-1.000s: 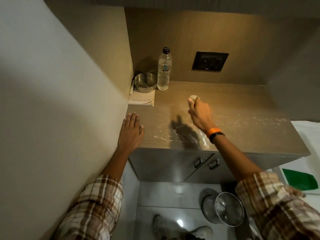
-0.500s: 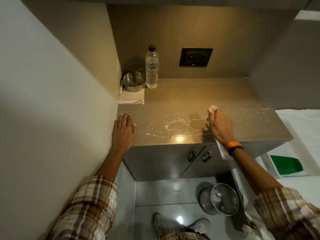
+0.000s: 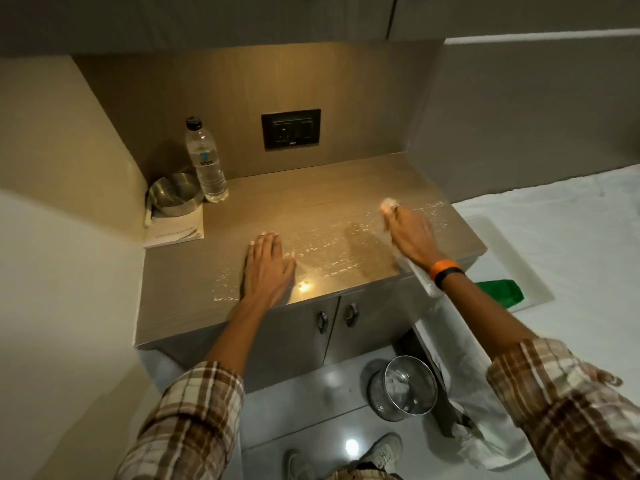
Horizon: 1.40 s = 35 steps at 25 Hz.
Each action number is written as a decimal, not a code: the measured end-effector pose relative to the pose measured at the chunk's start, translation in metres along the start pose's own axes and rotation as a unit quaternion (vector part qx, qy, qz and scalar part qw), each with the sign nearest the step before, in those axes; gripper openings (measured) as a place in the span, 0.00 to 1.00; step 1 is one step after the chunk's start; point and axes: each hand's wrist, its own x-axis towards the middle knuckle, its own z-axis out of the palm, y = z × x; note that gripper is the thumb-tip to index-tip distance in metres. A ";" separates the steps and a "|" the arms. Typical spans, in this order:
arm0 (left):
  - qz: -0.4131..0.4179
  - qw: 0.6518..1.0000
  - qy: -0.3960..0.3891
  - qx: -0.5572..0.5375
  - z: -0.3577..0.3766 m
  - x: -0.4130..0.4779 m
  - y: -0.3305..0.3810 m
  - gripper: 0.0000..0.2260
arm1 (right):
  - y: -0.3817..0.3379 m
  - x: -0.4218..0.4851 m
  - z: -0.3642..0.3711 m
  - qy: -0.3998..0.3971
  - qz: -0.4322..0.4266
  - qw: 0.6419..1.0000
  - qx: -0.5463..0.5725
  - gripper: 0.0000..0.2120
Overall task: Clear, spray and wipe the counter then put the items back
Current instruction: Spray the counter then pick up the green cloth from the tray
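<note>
You are pressing a soft, limp white cloth (image 3: pixel 387 204) with your clenched right hand (image 3: pixel 410 237) near the wet wood-grain counter's (image 3: pixel 277 209) right edge; keep it bunched under the fingers. Your left hand (image 3: pixel 266 268) is lying flat, empty, near the front edge.

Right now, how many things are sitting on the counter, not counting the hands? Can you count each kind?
Water bottle: 1
Metal bowl: 1
Booklet, under the bowl: 1
White cloth, under the right hand: 1
Total: 4 things on the counter. The left hand rests flat and holds nothing.
</note>
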 end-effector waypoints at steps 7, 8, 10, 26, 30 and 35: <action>0.042 0.999 -0.007 -0.026 0.026 0.027 0.094 0.32 | 0.083 -0.003 -0.034 0.032 0.055 0.997 -0.031 0.24; 0.044 0.999 -0.006 -0.030 0.029 0.030 0.107 0.33 | 0.084 0.013 -0.042 0.053 0.065 0.996 -0.025 0.25; 0.052 0.998 -0.005 -0.033 0.037 0.038 0.140 0.36 | 0.090 0.051 -0.057 0.077 0.074 0.994 -0.014 0.25; 0.046 0.999 -0.024 0.015 0.104 0.106 0.352 0.31 | 0.277 0.068 -0.093 -0.022 0.010 1.000 -0.011 0.21; 0.067 0.997 -0.038 -0.006 0.118 0.130 0.397 0.32 | 0.324 0.083 -0.098 0.044 0.102 0.980 0.165 0.21; 0.060 0.998 -0.019 -0.011 0.135 0.154 0.415 0.34 | 0.378 0.119 -0.070 0.051 0.168 0.950 0.260 0.12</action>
